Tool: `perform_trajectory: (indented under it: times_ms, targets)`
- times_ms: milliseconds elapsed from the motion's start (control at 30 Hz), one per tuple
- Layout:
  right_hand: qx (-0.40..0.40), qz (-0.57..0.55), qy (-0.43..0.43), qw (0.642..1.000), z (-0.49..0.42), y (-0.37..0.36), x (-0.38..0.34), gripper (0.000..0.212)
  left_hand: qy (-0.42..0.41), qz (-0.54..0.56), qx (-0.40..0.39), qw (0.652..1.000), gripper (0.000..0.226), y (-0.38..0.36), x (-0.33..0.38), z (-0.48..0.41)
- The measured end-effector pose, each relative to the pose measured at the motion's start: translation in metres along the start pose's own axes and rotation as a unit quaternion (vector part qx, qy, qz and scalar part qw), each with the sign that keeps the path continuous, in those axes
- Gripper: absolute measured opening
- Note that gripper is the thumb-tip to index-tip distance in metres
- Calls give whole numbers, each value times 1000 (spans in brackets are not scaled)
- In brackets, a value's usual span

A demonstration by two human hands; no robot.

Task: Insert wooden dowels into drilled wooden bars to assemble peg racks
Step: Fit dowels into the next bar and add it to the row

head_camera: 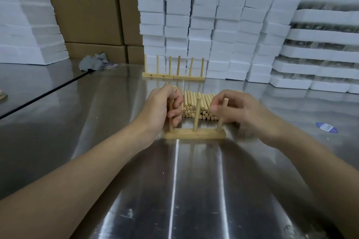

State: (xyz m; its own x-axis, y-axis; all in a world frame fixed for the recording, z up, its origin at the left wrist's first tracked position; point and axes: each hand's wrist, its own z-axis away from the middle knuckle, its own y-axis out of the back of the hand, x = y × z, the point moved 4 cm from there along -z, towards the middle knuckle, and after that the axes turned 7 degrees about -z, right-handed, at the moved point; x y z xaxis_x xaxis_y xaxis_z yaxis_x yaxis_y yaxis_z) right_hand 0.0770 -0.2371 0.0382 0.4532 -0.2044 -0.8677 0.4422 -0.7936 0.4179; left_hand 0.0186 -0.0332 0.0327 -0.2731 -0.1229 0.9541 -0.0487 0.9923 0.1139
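**Three dowels stand in the bar, both hands on the outer ones**

The pale rectangular wooden bar (194,135) lies flat on the shiny steel table (174,190), with its long side toward the person. Three round light-wood dowels stand upright in its top. The left hand (162,106) has its fingers curled around the left dowel (170,128). The right hand (240,111), a little blurred, pinches the upper part of the right dowel (220,124). No hand touches the middle dowel (196,114).

Just behind the bar lies a pile of loose wooden dowels (194,106). Farther behind the bar, two finished peg racks (173,76) stand side by side in front of stacks of white foam blocks (213,25). Behind the bar to the left are brown cardboard boxes (87,6) and a crumpled grey wad (93,62). To the right of the bar lies a blue and white oval sticker (326,127).
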Motion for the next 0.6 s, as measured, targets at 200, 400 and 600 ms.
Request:
perform_trajectory:
  times_ms: [200, 400, 600]
  targets:
    - [-78, 259, -99, 958, 4, -7, 10, 36, -31, 2, 43, 999, 28, 6, 0, 0]
    - [-68, 220, -57, 972, 5, -4, -3, 14, -117, 13, 206, 971, 26, 27, 11, -1]
    - [114, 107, 41, 987, -3, 19, -40, 13, -74, 53, 404, 910, 18, 76, 0, -4]
